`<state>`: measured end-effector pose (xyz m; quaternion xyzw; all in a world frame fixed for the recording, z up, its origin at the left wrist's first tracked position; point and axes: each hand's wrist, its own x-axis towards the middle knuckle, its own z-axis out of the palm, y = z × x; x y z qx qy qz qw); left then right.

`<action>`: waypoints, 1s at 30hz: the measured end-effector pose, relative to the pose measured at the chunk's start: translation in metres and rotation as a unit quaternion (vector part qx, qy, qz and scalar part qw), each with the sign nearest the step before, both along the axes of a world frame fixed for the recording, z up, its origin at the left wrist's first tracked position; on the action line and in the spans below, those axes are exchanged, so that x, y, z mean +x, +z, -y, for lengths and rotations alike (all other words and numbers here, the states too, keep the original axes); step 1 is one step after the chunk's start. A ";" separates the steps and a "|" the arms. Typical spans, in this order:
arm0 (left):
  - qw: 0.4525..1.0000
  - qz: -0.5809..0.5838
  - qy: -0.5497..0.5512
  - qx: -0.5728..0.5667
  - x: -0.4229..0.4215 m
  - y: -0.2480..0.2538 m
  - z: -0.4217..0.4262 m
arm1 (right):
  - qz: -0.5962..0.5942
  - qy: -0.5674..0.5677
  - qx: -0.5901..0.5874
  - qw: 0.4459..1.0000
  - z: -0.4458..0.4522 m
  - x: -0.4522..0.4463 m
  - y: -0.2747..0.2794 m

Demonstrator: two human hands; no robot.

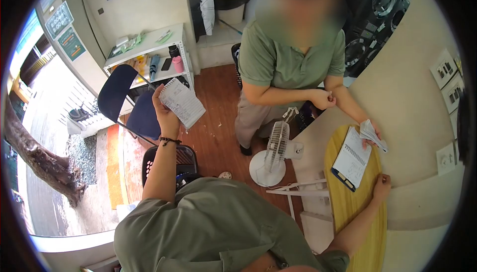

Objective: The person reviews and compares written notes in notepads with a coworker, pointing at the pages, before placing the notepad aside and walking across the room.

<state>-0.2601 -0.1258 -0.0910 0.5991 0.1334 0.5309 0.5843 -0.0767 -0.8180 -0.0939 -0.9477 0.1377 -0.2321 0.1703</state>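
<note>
My left hand is closed on the edge of a small spiral notepad, held up with handwriting on its page. A dark bracelet circles that wrist. On the right, my right hand rests at the edge of a narrow yellow wooden table, its fingers curled with nothing seen in them. Near it lies an open spiral notebook with writing, and a dark blue clip or pen at its lower edge. Across from me, another person's hand holds folded papers over the notebook.
A person in a green shirt sits opposite. Between us stands a white fan on the floor. Dark blue chairs and a white shelf are at the left. Washing machines stand behind; wall switches are at the right.
</note>
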 end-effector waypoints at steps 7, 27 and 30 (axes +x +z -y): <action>0.996 -0.083 0.020 0.039 -0.007 -0.019 -0.024 | -0.004 0.023 0.014 1.000 0.010 0.007 -0.006; 0.970 -0.050 -0.111 -0.209 0.004 -0.047 0.046 | -0.027 -0.055 0.023 0.998 -0.013 -0.009 0.009; 0.951 -0.057 -0.143 -0.267 0.008 -0.057 0.061 | -0.026 -0.060 0.026 0.997 -0.011 -0.006 0.006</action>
